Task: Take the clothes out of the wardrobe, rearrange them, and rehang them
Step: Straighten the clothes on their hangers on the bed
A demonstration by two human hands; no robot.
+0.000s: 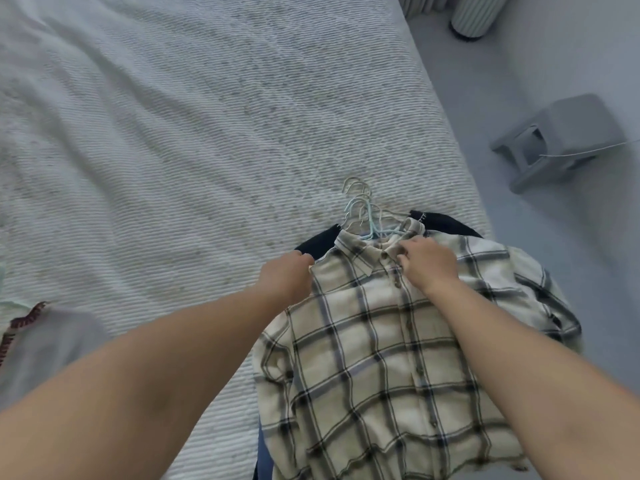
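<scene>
A cream and black plaid shirt (374, 348) lies on top of a pile of clothes at the bed's right edge. A dark navy garment (320, 242) shows beneath it. Several hanger hooks (362, 209), white and pale blue, stick out past the collar. My left hand (285, 277) grips the shirt's left shoulder, fingers curled under the fabric. With its fingers, my right hand (427, 263) pinches the collar near the top button. The wardrobe is out of view.
The bed (173, 133) has a white ribbed cover. A pale garment with red trim (34, 334) lies at the lower left. On the grey floor to the right stand a grey stool (561, 140) and a ribbed cylinder (474, 15).
</scene>
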